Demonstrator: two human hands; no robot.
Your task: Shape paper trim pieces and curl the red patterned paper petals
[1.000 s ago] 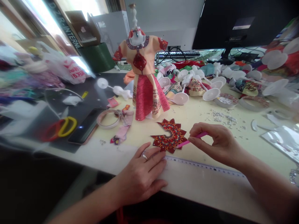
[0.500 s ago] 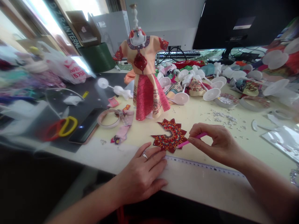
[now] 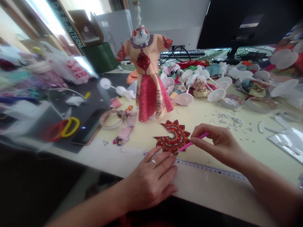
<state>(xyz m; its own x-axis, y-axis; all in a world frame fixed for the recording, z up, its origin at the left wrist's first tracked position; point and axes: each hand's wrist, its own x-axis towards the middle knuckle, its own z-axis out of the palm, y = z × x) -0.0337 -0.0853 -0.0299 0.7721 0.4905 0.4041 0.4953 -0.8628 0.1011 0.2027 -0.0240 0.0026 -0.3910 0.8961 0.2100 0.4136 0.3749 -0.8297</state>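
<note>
Dark strip (image 3: 66,26) — "D Z R-INTERN", seemingly

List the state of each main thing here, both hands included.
Left hand: palm down, fingers spread.
Right hand: pinching the pink stick.
Pink stick: slanted, low end at the patterned piece.
Patterned piece: lying flat, notch facing left.
Measuring tape: stretched out, partly under the left hand.
Small dress: upright on a form.
Phone: lying flat, dark on top.
Tape roll: lying on its side.
</note>
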